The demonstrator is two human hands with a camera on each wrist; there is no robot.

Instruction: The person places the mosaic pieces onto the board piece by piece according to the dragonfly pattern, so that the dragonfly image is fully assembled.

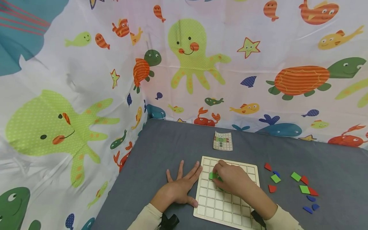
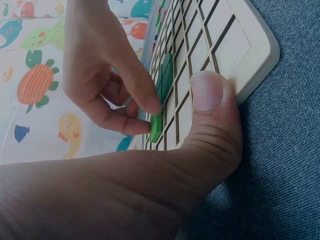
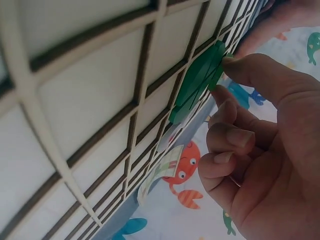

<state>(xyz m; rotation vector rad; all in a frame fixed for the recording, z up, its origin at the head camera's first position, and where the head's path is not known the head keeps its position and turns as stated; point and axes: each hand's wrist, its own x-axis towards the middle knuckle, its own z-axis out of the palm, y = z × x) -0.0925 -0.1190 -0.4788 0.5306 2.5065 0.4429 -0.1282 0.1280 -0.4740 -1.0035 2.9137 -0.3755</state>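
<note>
A wooden grid board (image 1: 210, 211) lies on the grey cloth. My left hand (image 1: 179, 190) spreads flat beside its left edge, with fingertips at the edge and the thumb (image 2: 207, 95) resting on the rim. Over the upper part of the board, my right hand (image 1: 233, 179) pinches a light green tile (image 2: 156, 130) between thumb and index finger, right at the grid. Darker green pieces (image 3: 197, 77) lie on the squares beside that tile, partly hidden by the right hand in the head view.
Behind the board lies a small pattern card (image 1: 222, 141) with a printed grid. To the right are scattered red pieces (image 1: 272, 188), green squares (image 1: 295, 176) and blue pieces (image 1: 307, 210). A sea-animal curtain (image 1: 230, 41) hangs at the back and left.
</note>
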